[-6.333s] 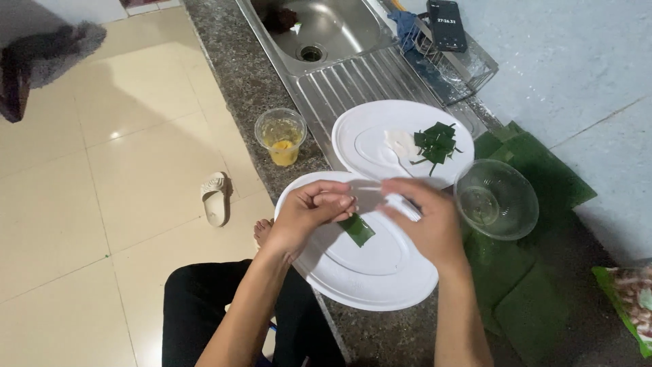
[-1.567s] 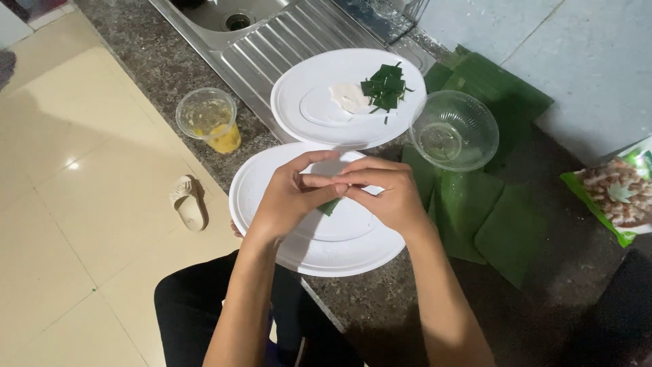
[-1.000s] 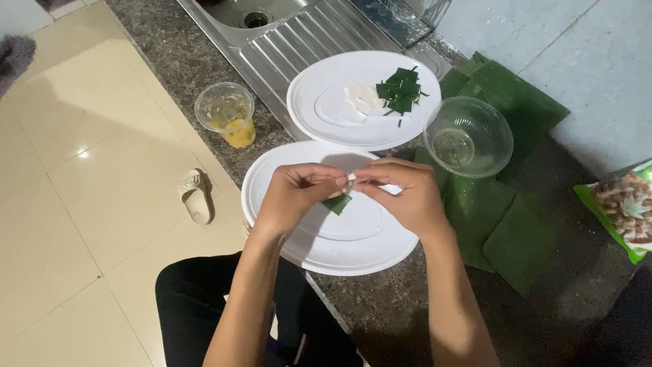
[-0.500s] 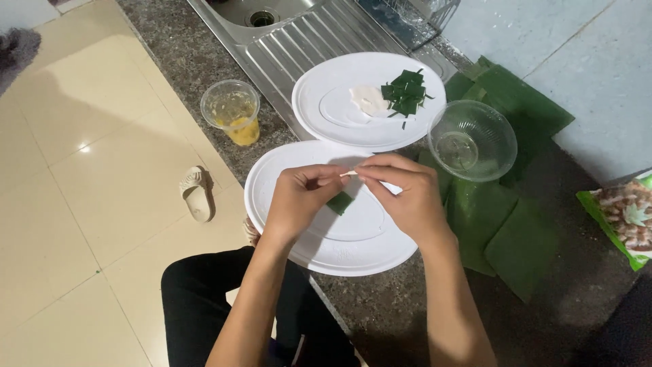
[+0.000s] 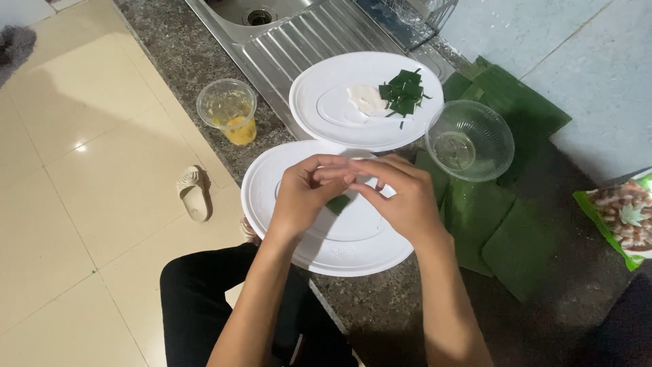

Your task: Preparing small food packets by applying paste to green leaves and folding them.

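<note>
Leaf piece (image 5: 337, 203), small and green, sits at the centre of the frame, just under the fingertips of both hands and above the near white plate (image 5: 319, 251). Only part of it shows; the rest is hidden by the fingers, so it cannot be told whether it rests on the plate or is lifted off it.

Items follow in order of size.

1. Stone counter (image 5: 170, 54): dark and speckled, it runs from the upper left to the lower right of the frame.
2. Steel sink (image 5: 299, 34): its ribbed drainer lies at the top centre.
3. Banana leaves (image 5: 516, 109): large green sheets lie at the right, under and around the glass bowl.
4. Near white plate: it lies at centre, overhanging the counter edge.
5. Far white plate (image 5: 326, 115): it lies just above the near plate, touching or overlapping its rim, and carries a white smear and a pile of cut green strips (image 5: 403, 92).
6. Glass bowl (image 5: 470, 140): clear, it stands upright at right of centre.
7. Plastic cup (image 5: 228, 110): clear, with yellow contents, it stands at the upper left of the plates.
8. Left hand (image 5: 305, 197) and right hand (image 5: 401, 194): fingertips meet over the near plate, pinched together on the leaf piece.
</note>
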